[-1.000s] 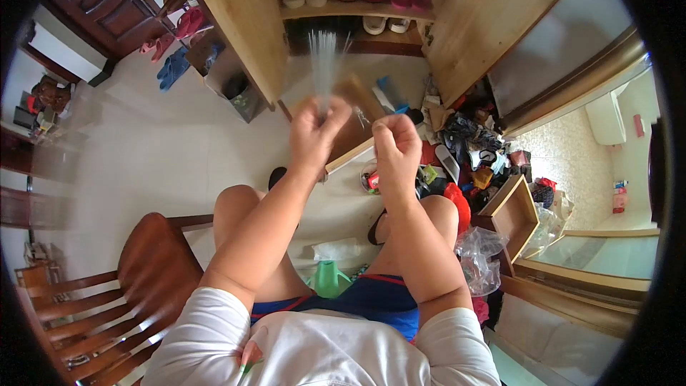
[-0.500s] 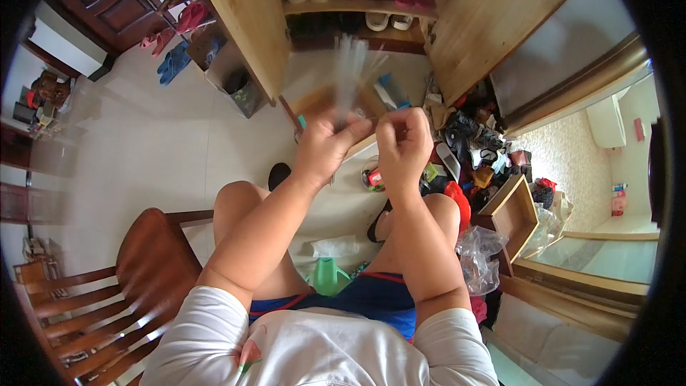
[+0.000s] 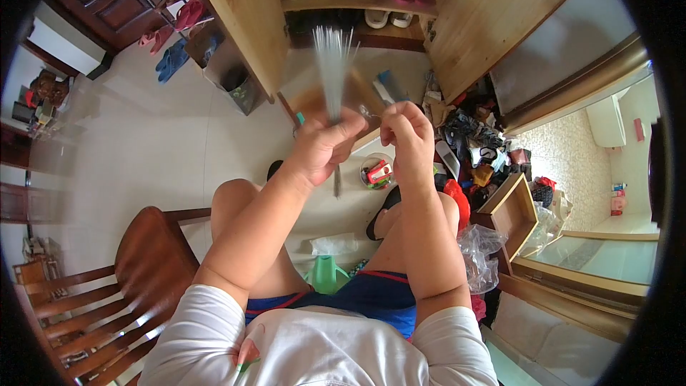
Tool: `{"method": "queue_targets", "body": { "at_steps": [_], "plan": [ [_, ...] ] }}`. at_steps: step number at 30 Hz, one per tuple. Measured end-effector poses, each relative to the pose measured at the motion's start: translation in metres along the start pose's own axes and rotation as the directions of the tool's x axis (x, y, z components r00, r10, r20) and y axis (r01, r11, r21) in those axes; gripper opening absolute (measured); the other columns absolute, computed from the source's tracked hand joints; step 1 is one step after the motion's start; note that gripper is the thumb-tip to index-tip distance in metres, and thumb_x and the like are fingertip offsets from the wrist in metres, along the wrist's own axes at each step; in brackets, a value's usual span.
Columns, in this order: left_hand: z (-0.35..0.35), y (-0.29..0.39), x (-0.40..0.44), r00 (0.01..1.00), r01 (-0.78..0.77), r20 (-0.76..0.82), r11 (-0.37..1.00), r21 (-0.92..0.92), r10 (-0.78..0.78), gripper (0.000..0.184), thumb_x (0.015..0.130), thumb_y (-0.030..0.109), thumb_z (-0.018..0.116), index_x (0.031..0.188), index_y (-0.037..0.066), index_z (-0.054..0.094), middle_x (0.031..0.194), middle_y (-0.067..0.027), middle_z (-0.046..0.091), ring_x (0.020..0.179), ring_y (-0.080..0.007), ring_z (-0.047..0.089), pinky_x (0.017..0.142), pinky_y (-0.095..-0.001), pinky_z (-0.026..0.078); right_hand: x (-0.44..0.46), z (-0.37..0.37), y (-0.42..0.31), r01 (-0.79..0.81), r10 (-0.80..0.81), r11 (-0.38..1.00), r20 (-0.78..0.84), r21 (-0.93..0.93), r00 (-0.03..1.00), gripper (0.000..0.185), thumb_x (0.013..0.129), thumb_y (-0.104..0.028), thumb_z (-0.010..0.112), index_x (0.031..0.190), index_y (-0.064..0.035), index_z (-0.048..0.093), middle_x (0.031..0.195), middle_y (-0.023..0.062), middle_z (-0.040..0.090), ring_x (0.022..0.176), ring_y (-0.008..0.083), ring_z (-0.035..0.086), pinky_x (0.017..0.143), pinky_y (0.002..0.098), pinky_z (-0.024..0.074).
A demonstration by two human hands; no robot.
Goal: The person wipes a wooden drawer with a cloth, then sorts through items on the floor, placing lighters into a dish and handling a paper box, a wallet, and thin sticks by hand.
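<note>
My left hand (image 3: 320,149) is closed around a bundle of thin silvery-white rods (image 3: 333,71). Their tips fan out above the fist, and a darker end sticks out below it. Beside it, my right hand (image 3: 410,141) pinches with thumb and forefinger at what looks like a fine, clear strand (image 3: 367,112) between the hands; what it is made of is too small to tell. Behind both hands lies an open wooden drawer (image 3: 304,104), partly hidden by them. Under the right hand stands a round clear container (image 3: 366,163) with a red item (image 3: 380,171) in it.
An open wooden shoe cabinet (image 3: 357,6) stands ahead, doors spread. Mixed clutter (image 3: 486,150) heaps at the right, near another drawer (image 3: 511,216) and a clear plastic bag (image 3: 480,261). A wooden chair (image 3: 153,257) is at the left. A green plastic object (image 3: 326,275) is between the legs.
The rod bundle has tilted slightly left and is less blurred, and its lower end now shows beneath my left fist. My hands are a little farther apart, with the strand showing between them.
</note>
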State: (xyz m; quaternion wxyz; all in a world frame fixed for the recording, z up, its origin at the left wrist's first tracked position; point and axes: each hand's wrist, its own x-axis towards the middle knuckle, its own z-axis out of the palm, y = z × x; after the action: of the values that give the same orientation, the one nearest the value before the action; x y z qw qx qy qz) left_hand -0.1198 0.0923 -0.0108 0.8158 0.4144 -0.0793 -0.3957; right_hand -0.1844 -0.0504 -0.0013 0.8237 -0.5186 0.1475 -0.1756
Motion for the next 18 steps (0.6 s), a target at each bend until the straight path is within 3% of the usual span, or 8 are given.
{"method": "queue_targets", "body": {
  "at_steps": [3,6,9,12,15,18],
  "plan": [
    [0.005,0.01,-0.004,0.995,-0.065,-0.063,0.983,0.171,0.076,0.012,0.082,0.017,0.065,0.084,0.007,0.061,0.062,0.0057,0.048,0.048,-0.0025,0.037,0.043,-0.0186,0.026,0.0,-0.001,0.008,0.312,-0.34,0.877,-0.014,-0.366,0.94,0.002,0.075,-0.001,0.057,0.076,-0.0005,0.055,0.068,-0.0004,0.052,0.058,0.0073,0.048,0.054,0.02,0.0396],
    [-0.004,0.014,-0.004,0.99,-0.054,-0.109,0.947,0.318,0.094,0.017,0.08,0.02,0.068,0.085,0.005,0.063,0.075,0.0022,0.058,0.065,-0.0056,0.051,0.059,-0.0207,0.041,-0.004,0.002,-0.002,0.443,-0.512,0.644,0.078,-0.624,0.855,0.004,0.073,0.001,0.058,0.075,-0.0008,0.055,0.068,0.0026,0.051,0.058,0.0097,0.05,0.053,0.0208,0.0406],
    [0.001,0.012,-0.003,0.973,-0.157,-0.091,0.894,0.421,0.214,0.019,0.079,0.021,0.069,0.085,0.004,0.063,0.078,0.0009,0.06,0.071,-0.0066,0.053,0.068,-0.0223,0.042,-0.006,0.005,-0.004,0.495,-0.538,0.596,0.143,-0.632,0.831,0.007,0.07,0.002,0.06,0.074,-0.0012,0.056,0.07,0.0052,0.051,0.058,0.0114,0.052,0.053,0.022,0.0421],
    [0.005,0.008,-0.001,0.961,-0.204,-0.045,0.809,0.551,0.273,0.019,0.08,0.019,0.067,0.09,0.004,0.062,0.071,0.0045,0.056,0.054,-0.0011,0.042,0.046,-0.0158,0.029,-0.006,0.007,-0.002,0.538,-0.58,0.529,0.184,-0.656,0.794,0.008,0.068,0.001,0.061,0.074,-0.0018,0.056,0.071,0.0052,0.053,0.058,0.0132,0.053,0.053,0.023,0.0433],
    [0.001,0.003,0.001,0.961,-0.187,-0.051,0.78,0.597,0.27,0.021,0.08,0.02,0.067,0.092,0.003,0.061,0.073,0.0032,0.058,0.053,-0.0007,0.04,0.045,-0.0161,0.027,-0.006,0.008,-0.002,0.564,-0.615,0.461,0.211,-0.685,0.76,0.009,0.067,0.001,0.062,0.074,-0.0025,0.057,0.072,0.0059,0.055,0.059,0.0152,0.054,0.053,0.0249,0.0448],
    [0.002,0.007,-0.001,0.982,-0.122,-0.071,0.87,0.478,0.176,0.021,0.081,0.02,0.067,0.09,0.003,0.061,0.072,0.0021,0.058,0.051,-0.0007,0.039,0.043,-0.0169,0.026,-0.005,0.007,0.001,0.592,-0.651,0.424,0.223,-0.686,0.725,0.011,0.066,0.0,0.064,0.075,-0.0036,0.058,0.074,0.0071,0.056,0.063,0.0194,0.056,0.055,0.0277,0.0462]
  ]
}}
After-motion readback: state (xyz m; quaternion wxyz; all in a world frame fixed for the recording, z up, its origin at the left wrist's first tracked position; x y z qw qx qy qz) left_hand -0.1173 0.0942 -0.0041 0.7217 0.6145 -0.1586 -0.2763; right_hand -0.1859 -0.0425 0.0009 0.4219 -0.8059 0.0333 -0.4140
